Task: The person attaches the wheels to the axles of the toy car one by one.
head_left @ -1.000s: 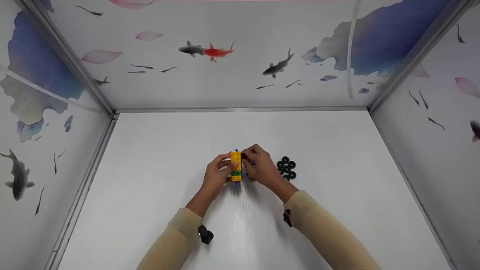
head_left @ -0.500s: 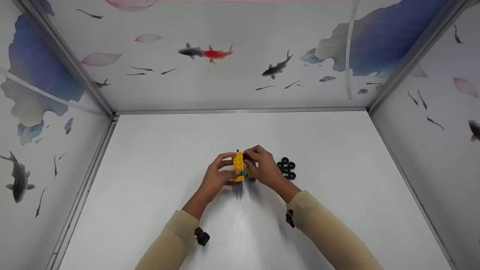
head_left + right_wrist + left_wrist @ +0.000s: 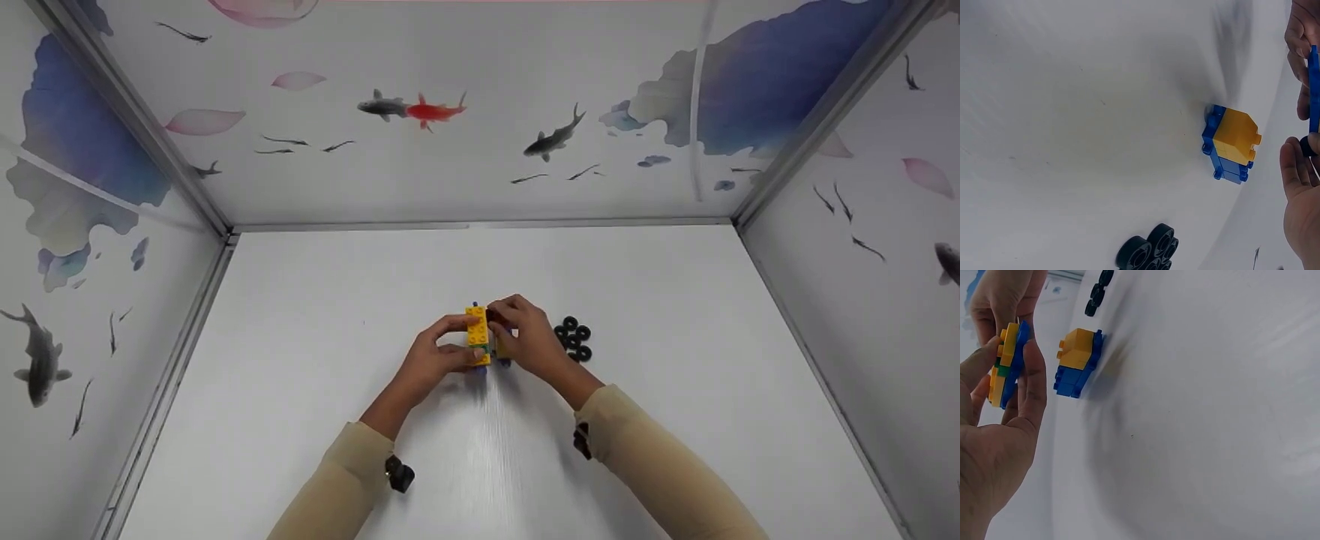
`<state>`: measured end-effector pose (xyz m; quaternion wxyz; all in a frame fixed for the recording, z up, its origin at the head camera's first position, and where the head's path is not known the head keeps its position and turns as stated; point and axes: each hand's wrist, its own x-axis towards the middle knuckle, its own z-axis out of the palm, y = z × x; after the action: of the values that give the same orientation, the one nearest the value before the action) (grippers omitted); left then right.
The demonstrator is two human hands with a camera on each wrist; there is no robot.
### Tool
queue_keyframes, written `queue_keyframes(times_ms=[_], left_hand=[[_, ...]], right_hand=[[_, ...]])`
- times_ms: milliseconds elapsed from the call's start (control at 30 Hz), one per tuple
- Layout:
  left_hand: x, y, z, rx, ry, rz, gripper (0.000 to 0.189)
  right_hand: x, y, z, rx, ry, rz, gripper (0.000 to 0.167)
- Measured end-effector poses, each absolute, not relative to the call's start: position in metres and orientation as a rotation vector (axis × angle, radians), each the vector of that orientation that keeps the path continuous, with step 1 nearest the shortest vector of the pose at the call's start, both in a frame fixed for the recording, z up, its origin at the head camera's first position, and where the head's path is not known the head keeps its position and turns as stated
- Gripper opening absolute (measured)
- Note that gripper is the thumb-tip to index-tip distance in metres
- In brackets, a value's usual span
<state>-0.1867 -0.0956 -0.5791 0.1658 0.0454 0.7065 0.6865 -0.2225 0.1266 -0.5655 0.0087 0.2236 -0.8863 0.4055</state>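
Observation:
My left hand grips a long toy brick car with yellow and green bricks on a blue base. In the left wrist view, thumb and fingers of that left hand hold it from both sides, studs facing left. My right hand pinches a small black wheel at the car's blue base, near its far end. A second brick car, a sloped yellow brick over blue, stands on the table between the hands, partly hidden by the right hand in the head view.
Several loose black wheels lie clustered on the white table, just right of my right hand. Decorated panels with painted fish enclose the table at the back and both sides.
The held car has shifted slightly right. My left thumb has slid toward the car's near end, and the index finger now lies across its top. The right hand stays almost in place.

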Motion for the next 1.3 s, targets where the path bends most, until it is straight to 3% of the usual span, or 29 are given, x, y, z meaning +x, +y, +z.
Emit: queue_keyframes(times_ms=[600, 1300], left_hand=[[-0.1854, -0.0966, -0.5844, 0.254, 1.997, 1.987, 0.050], [-0.1888, -0.1011, -0.5852, 0.341, 2.090, 1.859, 0.064]], right_hand=[[-0.2189, 0.1276, -0.5660, 0.655, -2.802, 1.238, 0.031], [-0.2191, 0.1298, -0.5670, 0.649, -2.784, 1.278, 0.030]])
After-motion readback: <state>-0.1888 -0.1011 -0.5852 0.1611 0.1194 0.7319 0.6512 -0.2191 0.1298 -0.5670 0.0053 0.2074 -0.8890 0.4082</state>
